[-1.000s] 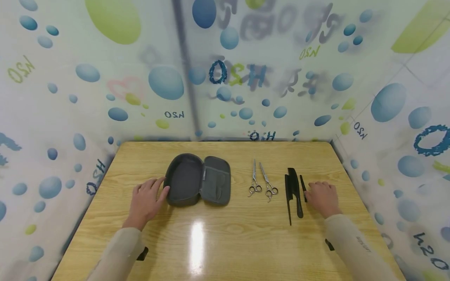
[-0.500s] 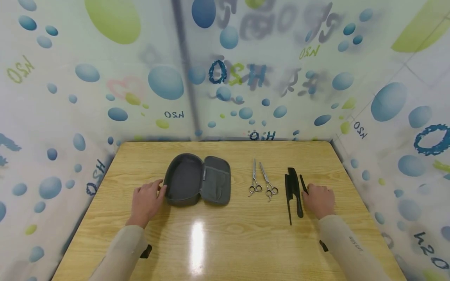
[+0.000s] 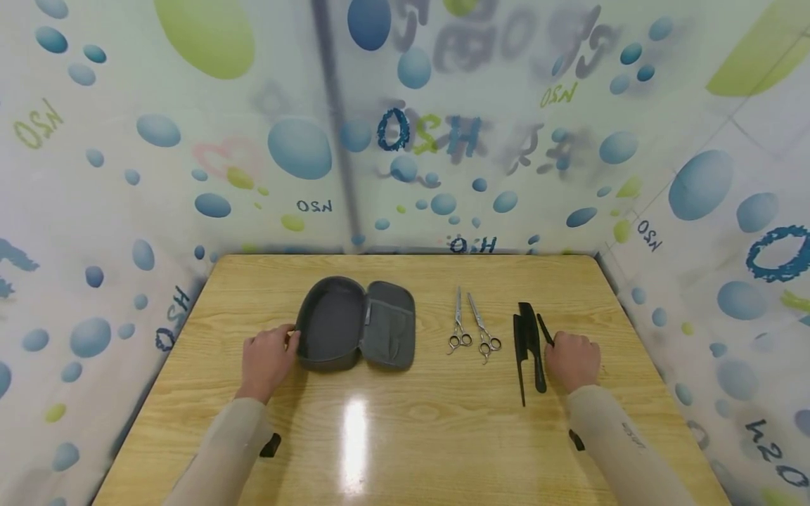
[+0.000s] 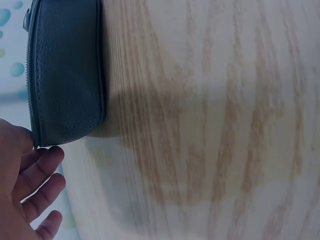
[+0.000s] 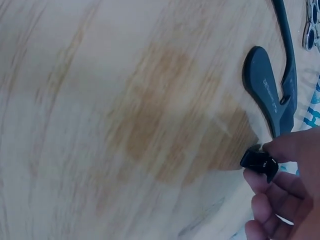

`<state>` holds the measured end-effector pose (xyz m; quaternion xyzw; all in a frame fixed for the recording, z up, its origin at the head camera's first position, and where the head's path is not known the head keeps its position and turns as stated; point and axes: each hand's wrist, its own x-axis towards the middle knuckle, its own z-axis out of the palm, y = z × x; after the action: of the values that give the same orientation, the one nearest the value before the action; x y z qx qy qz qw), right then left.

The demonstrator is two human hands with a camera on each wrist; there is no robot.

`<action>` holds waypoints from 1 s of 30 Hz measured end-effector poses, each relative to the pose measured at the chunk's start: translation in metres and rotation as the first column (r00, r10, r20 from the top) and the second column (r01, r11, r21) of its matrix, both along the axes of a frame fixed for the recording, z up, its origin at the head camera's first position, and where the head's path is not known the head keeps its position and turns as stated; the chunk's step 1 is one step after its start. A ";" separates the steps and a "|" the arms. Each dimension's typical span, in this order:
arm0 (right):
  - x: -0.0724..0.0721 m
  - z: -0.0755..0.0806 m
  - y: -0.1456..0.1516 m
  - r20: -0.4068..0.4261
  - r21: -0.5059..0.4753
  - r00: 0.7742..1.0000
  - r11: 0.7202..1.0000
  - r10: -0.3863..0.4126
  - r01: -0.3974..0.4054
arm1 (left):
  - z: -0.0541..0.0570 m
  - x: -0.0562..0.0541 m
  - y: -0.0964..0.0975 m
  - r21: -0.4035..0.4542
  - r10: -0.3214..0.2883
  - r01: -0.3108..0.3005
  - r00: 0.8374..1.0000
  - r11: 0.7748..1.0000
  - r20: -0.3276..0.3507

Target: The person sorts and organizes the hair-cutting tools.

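Observation:
A dark grey zip case (image 3: 330, 323) lies unfolded on the wooden table, its pocketed lid (image 3: 389, 327) to the right. My left hand (image 3: 266, 358) pinches the zipped rim at the case's left side, thumb over the edge; the left wrist view shows the case's outer wall (image 4: 70, 70) standing upright. Between the thumb and fingers of my right hand (image 3: 573, 360) is a slim black stick-like tool (image 3: 545, 330), mostly hidden by the hand; I cannot tell its kind. Its blunt black end (image 5: 260, 162) pokes out in the right wrist view. Left of that hand lie a wide black comb (image 3: 531, 337) and a thin tail comb (image 3: 519, 344).
Two pairs of silver hairdressing scissors, one (image 3: 458, 325) beside the other (image 3: 483, 330), lie between the case and the combs. Patterned walls (image 3: 405, 176) close in the wooden table (image 3: 411, 436) at the back and both sides.
My right hand has closed on the slim black tool and shifted slightly left, tilting the tool's far end toward the combs. My left fingers have drawn together on the case's rim.

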<state>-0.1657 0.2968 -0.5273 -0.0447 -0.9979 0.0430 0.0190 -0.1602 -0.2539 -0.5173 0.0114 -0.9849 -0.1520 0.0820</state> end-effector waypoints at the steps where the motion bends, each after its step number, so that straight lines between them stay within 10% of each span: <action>1: 0.000 0.001 0.000 0.002 -0.007 1.000 1.000 -0.003 0.003 | 0.000 -0.001 0.000 0.003 0.002 -0.002 1.000 1.000 0.005; 22: -0.007 0.035 -0.041 -0.061 -0.149 0.997 0.987 0.049 -0.057 | 0.006 -0.003 0.003 0.080 0.010 -0.015 0.998 0.997 0.067; 30: -0.018 0.044 -0.080 0.017 -0.376 0.999 0.926 0.048 -0.038 | 0.006 -0.005 0.006 0.083 0.006 -0.011 0.998 0.997 0.065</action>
<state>-0.1835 0.2163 -0.4830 -0.0260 -0.9721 0.2332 -0.0041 -0.1648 -0.2484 -0.5111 0.0240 -0.9798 -0.1920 0.0501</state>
